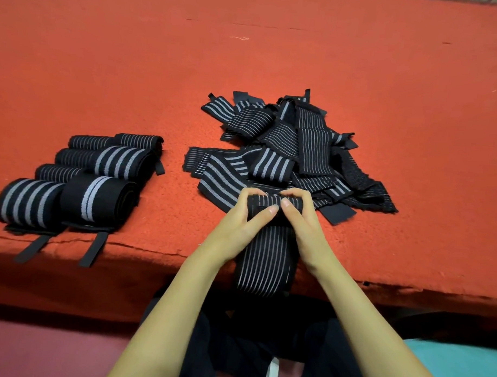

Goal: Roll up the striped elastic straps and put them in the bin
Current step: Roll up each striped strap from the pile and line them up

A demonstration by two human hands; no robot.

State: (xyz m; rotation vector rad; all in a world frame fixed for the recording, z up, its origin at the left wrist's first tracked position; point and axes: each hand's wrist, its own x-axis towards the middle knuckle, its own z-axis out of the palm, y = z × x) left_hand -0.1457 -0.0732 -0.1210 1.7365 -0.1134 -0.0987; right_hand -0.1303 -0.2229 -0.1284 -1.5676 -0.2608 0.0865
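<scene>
I see the striped strap (263,262) at the near edge of the red bench (246,61). Its long axis runs from me toward the loose pile (293,150), and its tail hangs over the edge. Its far end is a roll lying left to right. The left hand (240,222) and right hand (299,218) both curl round that roll, thumbs meeting on its near side. Finished rolls (81,177) sit well to the left.

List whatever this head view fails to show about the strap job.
The bin: nowhere in the head view, so its place is unknown.
The strap gripped by the left hand and right hand: its lower end drops past the table edge into dark shadow.
The loose pile: straps overlap, so their number cannot be counted.
The rolled straps: front rolls hide parts of the rear ones.
</scene>
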